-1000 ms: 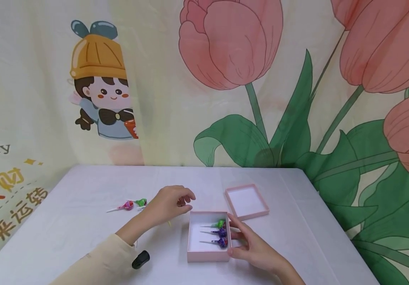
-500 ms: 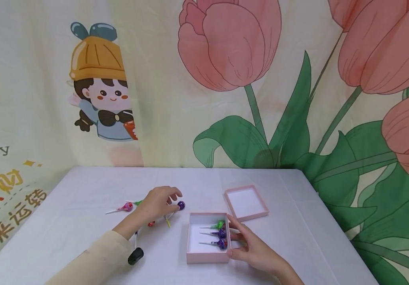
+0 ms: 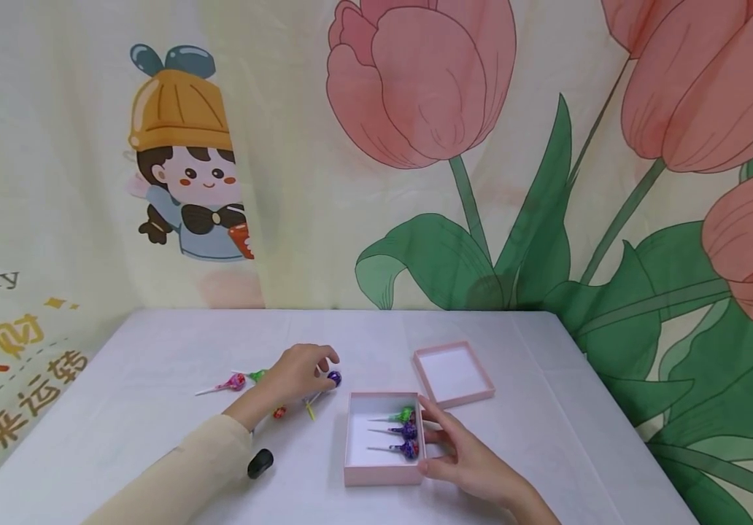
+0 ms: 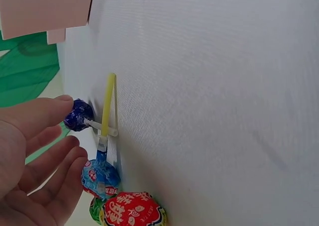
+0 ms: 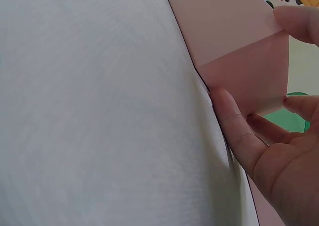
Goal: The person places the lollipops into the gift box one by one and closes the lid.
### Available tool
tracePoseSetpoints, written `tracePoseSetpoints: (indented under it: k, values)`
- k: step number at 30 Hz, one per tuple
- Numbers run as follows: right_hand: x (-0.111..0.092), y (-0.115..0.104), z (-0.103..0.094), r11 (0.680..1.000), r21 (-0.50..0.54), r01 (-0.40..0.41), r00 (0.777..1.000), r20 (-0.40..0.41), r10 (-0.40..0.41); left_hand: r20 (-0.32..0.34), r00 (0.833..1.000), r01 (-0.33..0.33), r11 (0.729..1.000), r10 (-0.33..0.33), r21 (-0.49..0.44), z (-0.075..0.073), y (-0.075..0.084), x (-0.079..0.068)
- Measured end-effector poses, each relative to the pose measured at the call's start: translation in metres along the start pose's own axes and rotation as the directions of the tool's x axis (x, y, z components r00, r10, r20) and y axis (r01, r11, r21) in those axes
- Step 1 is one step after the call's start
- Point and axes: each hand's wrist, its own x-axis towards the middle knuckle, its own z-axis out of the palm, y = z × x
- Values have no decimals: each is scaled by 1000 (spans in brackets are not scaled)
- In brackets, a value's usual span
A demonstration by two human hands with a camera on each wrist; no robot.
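Observation:
My left hand (image 3: 294, 372) is over the table left of the box, its thumb right at a purple lollipop (image 3: 334, 378). In the left wrist view the thumb tip overlaps the wrapped purple head (image 4: 78, 115); the other fingers (image 4: 55, 173) spread loosely below, and no grip shows. A square pink box (image 3: 383, 475) stands lidless at the table's middle. Inside, a green lollipop (image 3: 403, 414) and two purple lollipops (image 3: 408, 432) lie in a row, heads against the right wall. My right hand (image 3: 468, 456) holds the box's right side, thumb at the near corner, fingers (image 5: 232, 116) toward the far corner.
The pink lid (image 3: 453, 372) lies behind the box to the right. Around my left hand are a pink lollipop (image 3: 235, 381), a green one (image 3: 258, 375), a red one (image 4: 133, 210) and a blue one (image 4: 101, 178) with a yellow stick. A black piece (image 3: 260, 464) sits by my left sleeve.
My left hand has moved left, away from the box's far left corner, and lowered to the purple lollipop, which now shows beside the thumb. The right hand and box have stayed put.

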Motion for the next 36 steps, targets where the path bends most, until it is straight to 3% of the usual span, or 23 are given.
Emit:
tracePoseSetpoints:
  k: [15,32,36]
  values:
    - [-1,5,-2,1000,-2,7,1000,-1,-7,29,1000,-2,1000,1,29,3,5,9]
    - [0,3,-1,1000,0,2,1000,-1,-2,-4,998,-67,997,67,31,7,0,6]
    - [-1,4,-1,1000,0,3,1000,0,-3,10,999,-48,999,48,10,8,5,6]
